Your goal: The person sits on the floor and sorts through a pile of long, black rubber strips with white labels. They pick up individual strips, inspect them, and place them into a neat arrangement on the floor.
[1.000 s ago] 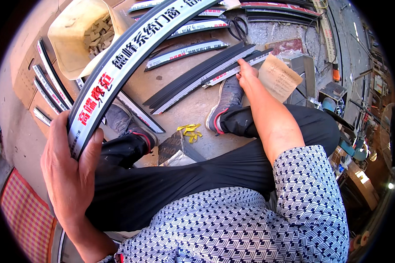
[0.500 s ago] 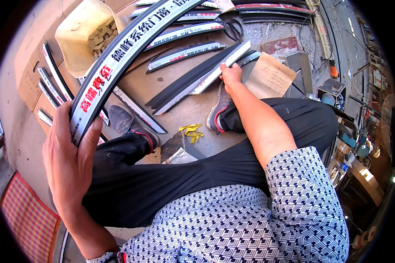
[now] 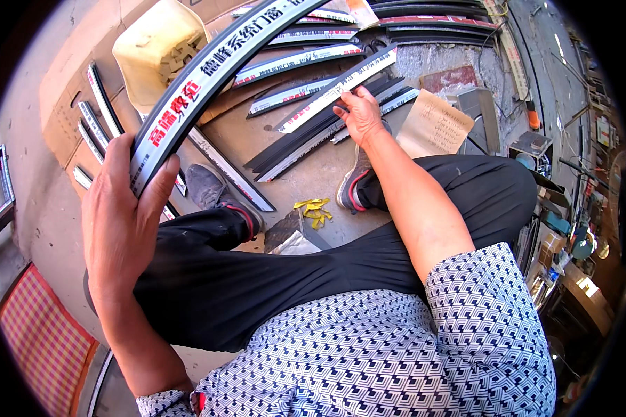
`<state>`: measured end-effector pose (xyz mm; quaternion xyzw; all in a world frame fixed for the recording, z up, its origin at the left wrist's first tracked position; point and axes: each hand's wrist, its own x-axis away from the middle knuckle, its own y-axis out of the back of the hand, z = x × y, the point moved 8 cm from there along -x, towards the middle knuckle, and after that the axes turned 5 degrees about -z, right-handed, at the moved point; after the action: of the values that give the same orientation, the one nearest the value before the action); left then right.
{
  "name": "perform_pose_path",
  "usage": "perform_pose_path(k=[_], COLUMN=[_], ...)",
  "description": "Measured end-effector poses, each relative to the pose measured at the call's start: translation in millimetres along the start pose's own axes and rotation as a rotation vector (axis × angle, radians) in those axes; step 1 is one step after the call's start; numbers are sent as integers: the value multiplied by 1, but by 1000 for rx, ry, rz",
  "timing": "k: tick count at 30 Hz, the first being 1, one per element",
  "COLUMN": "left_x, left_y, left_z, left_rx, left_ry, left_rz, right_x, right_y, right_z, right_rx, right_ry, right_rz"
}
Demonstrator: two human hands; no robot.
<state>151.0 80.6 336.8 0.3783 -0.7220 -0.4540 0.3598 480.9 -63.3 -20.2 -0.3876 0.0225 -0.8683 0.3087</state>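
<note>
My left hand is closed round the near end of a long curved profile strip. The strip has dark edges and a white printed film, and it rises away to the far right out of view. Beyond my right foot, my right hand has thumb and forefinger apart. Its fingertips are at the lower edge of a white-filmed strip, seemingly just touching it. Below that strip lies a bundle of dark strips. A shorter white-faced strip sits partly behind my right hand.
More filmed strips lie on cardboard ahead. A cream bucket holds small blocks at the far left. Yellow scraps lie between my shoes. A handwritten sheet is by my right knee; tools crowd the right. A checked cloth is at left.
The white-filmed strip at my right hand has shifted off the dark bundle, away from me. My right fingers have loosened from it. My left hand still holds the curved strip; the view has shifted slightly.
</note>
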Motion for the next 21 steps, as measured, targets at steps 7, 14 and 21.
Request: perform_pose_path(k=[7,14,21], left_x=[-6,-11,-17], left_y=[6,12,10], left_z=[0,1,3], left_rx=[19,23,13], left_ry=[-20,-9,52], left_rz=[-36,-36,-7], right_x=[15,19,6], right_y=[-29,-35,-31], right_z=[0,-6,-19], right_rx=[-32,-28,-60], right_ry=[-21,-53,-91], right_rz=[94,87,17])
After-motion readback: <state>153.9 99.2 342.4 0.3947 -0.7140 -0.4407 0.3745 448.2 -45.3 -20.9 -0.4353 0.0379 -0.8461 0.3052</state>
